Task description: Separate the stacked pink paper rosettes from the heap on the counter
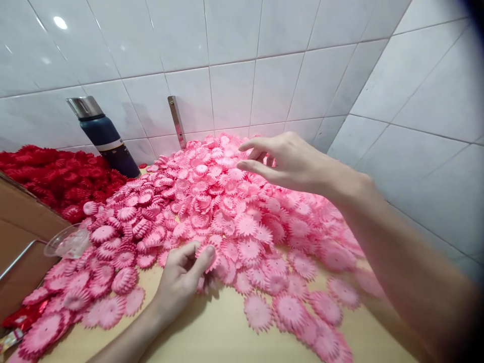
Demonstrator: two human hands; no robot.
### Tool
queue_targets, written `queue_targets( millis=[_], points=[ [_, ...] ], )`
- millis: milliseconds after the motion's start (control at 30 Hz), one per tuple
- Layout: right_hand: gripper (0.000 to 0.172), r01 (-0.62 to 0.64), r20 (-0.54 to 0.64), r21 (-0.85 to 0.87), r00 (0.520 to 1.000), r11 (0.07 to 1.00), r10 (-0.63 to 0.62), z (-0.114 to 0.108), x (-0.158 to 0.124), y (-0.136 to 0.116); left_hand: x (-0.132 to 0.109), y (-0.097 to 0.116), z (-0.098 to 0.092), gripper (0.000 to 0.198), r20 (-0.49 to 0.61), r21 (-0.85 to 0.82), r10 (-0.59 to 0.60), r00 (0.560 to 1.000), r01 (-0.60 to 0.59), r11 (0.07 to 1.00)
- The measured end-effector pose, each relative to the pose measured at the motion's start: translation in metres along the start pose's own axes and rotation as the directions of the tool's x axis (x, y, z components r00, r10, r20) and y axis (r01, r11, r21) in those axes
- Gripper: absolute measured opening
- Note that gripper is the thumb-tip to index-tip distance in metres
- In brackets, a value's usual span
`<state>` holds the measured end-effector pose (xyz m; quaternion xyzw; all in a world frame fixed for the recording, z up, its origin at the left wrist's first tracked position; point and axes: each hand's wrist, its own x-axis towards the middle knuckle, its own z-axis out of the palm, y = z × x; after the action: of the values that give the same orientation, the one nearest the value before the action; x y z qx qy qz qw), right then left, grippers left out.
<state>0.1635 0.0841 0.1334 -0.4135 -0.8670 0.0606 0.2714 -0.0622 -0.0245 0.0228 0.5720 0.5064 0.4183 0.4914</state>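
A big heap of pink flower-shaped discs (247, 224) with notched edges spreads over the table. At the near edge of the heap, my left hand (185, 275) is closed, thumb against the fingers, on a pink flower-shaped disc (209, 256) that is partly hidden by the thumb. Over the back right of the pile hangs my right hand (285, 159). Its thumb and forefinger point left with a gap between them, and I see nothing held there. Several flat discs (289, 310) lie loose toward the front right.
Dark red pieces (64, 176) are heaped at the left. A blue bottle (108, 138) leans there beside a metal bracket (176, 121). A cardboard box (26, 232) and a clear plastic dish (70, 242) stand at the left edge. Tiled walls (242, 91) border the table's back and right.
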Motion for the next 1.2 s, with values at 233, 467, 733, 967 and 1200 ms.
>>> queue_targets(
  millis=[233, 467, 733, 967, 1200],
  points=[
    [0.031, 0.205, 0.416, 0.269, 0.857, 0.941, -0.305, 0.032, -0.005, -0.040, 0.002, -0.003, -0.002, 0.042, -0.069, -0.015, -0.028, 0.997, 0.027, 1.000],
    [0.013, 0.286, 0.403, 0.348, 0.814, 0.893, -0.418, 0.058, -0.003, -0.050, 0.004, -0.005, -0.004, 0.045, -0.085, -0.022, 0.007, 0.996, -0.009, 1.000],
    [0.012, 0.222, 0.448, 0.433, 0.788, 0.874, -0.422, 0.049, -0.002, -0.047, 0.008, -0.007, -0.008, 0.032, -0.055, -0.007, 0.055, 0.997, -0.056, 0.998],
    [0.014, 0.204, 0.460, 0.448, 0.782, 0.871, -0.420, 0.047, -0.004, -0.050, 0.009, -0.006, -0.007, 0.017, -0.074, 0.040, 0.089, 0.993, -0.086, 0.995],
    [0.021, 0.242, 0.483, 0.354, 0.780, 0.904, -0.398, 0.056, -0.005, -0.044, 0.006, -0.004, -0.007, 0.030, -0.064, 0.065, 0.058, 0.996, -0.054, 0.996]
  ],
)
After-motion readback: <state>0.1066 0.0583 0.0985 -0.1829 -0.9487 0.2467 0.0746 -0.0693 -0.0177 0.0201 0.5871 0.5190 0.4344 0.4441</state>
